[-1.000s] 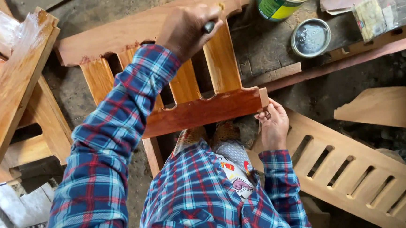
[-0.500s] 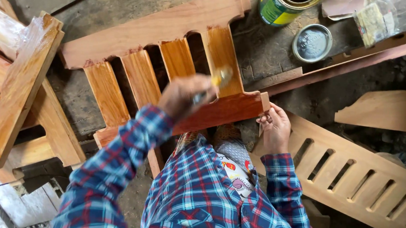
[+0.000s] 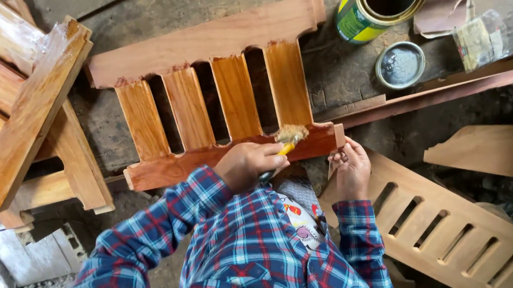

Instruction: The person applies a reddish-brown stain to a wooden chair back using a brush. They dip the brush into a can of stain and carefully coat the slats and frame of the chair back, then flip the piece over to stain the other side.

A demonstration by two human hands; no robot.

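The left hand [image 3: 249, 164], at the frame's centre, is closing its grip around a yellow-handled brush [image 3: 286, 141], whose bristles are touching the lower rail of the slatted wooden panel [image 3: 213, 82]. The panel is lying across the middle of the frame on the floor [image 3: 344, 72]. The right hand [image 3: 350, 167] is pinching the rail's right end between curled fingers. An open green can [image 3: 374, 12] and its round lid [image 3: 399, 65] are sitting at upper right.

Yellow-handled brush [image 3: 288, 139], bristles on the glossy near rail of the slatted wooden panel [image 3: 212, 94].
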